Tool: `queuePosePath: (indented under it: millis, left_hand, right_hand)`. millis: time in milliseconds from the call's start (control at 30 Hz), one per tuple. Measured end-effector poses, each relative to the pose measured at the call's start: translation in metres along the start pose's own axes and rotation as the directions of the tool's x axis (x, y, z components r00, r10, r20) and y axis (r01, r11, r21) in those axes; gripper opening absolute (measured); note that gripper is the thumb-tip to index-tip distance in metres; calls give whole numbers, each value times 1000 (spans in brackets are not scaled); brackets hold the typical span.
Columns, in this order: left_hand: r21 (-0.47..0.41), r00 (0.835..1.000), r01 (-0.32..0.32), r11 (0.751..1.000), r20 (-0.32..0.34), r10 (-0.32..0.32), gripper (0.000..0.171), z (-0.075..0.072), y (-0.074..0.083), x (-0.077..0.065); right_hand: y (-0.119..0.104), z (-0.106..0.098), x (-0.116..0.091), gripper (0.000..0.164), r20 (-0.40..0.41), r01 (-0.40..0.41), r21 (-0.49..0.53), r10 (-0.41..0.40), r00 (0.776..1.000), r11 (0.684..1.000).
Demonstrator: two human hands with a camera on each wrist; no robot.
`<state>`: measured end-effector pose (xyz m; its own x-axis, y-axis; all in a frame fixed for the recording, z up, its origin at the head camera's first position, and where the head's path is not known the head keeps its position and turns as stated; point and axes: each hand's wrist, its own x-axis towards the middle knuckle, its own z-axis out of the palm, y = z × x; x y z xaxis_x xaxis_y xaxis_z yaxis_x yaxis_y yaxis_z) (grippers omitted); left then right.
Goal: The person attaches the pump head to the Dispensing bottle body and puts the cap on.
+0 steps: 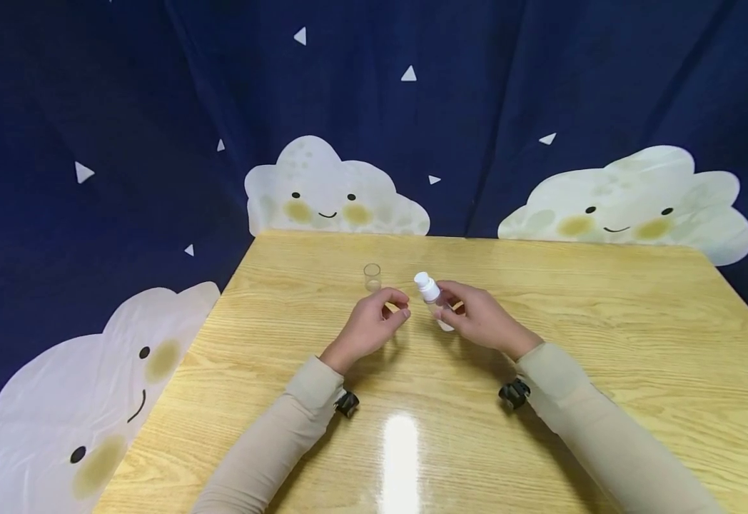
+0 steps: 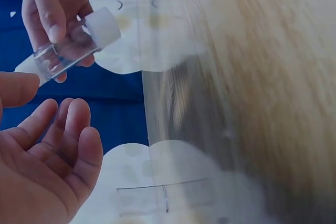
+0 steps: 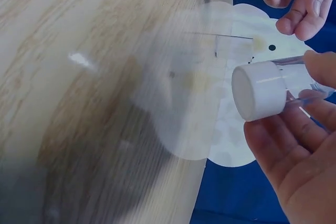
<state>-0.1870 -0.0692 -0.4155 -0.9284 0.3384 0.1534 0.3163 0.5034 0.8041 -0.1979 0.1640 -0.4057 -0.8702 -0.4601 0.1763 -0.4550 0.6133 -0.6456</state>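
My right hand [image 1: 477, 314] grips a small clear pump bottle [image 1: 438, 305], tilted above the table with its white pump head [image 1: 427, 285] up and to the left. The right wrist view shows the bottle's white base [image 3: 260, 92] beyond the curled fingers. To the left of the bottle, my left hand [image 1: 370, 323] holds nothing; in the left wrist view its fingers [image 2: 79, 114] are loosely bent and apart from the bottle [image 2: 71, 53]. A clear cylindrical cap [image 1: 372, 278] stands upright on the table behind the left hand.
The wooden table [image 1: 605, 343] has a glossy top with a bright light reflection near its front. Behind it and along its left side hangs a dark blue curtain [image 1: 361, 93] printed with clouds and triangles.
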Motion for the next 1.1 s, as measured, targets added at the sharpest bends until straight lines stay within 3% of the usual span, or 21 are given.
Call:
queuePosePath:
  millis: [467, 1100]
  left_hand:
    - [8, 999, 43, 999, 19, -43, 23, -4, -5, -3]
    - [-4, 997, 56, 998, 47, -55, 28, -11, -17, -7]
  right_hand:
    - [8, 3, 14, 35, -23, -65, 52, 66, 998, 997]
    - [10, 16, 35, 44, -25, -123, 47, 125, 992, 991]
